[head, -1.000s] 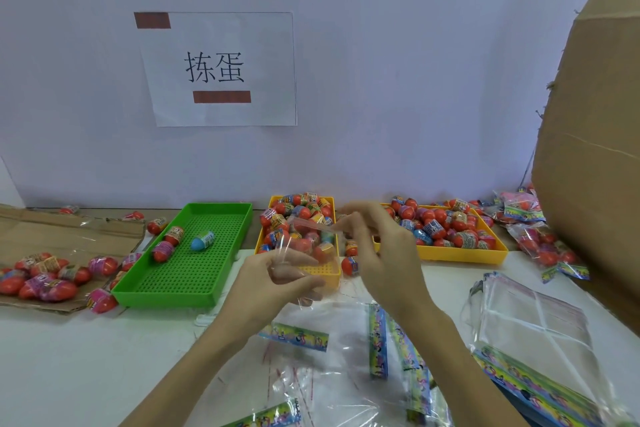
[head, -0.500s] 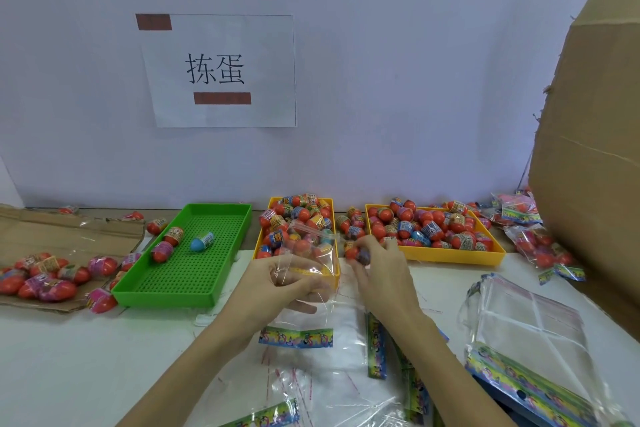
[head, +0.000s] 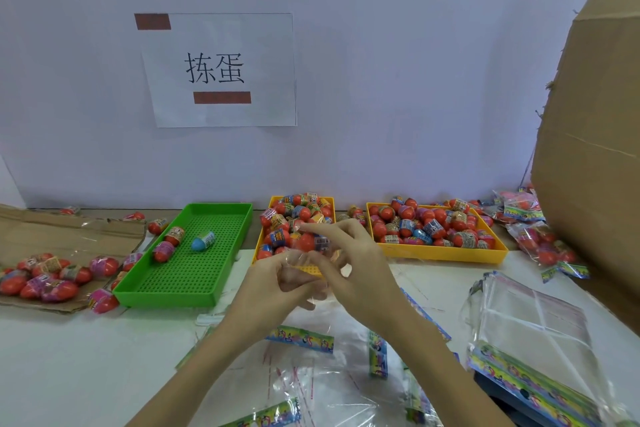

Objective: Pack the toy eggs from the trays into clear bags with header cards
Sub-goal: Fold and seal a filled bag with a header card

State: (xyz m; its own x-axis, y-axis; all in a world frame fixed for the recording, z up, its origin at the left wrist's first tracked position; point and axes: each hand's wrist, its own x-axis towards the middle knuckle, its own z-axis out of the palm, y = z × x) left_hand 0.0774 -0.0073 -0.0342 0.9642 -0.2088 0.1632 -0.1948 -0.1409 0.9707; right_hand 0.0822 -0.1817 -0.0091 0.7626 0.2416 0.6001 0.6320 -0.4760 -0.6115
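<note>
**Egg lifted to the bag mouth**

My right hand (head: 356, 267) has risen from the tray edge, pinching a red toy egg (head: 309, 242) at 12 o'clock above my left hand (head: 277, 282), which pinches the clear bag (head: 313, 288). Egg's axis unclear, its banded label toward 3 o'clock.

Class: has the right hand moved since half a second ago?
Yes. The right hand rose from the table edge, now level with the near yellow tray, fingers raised.

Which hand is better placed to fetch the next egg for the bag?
Right, probably. The left hand pinches the clear bag open, while the right hand is nearer both yellow trays.
</note>
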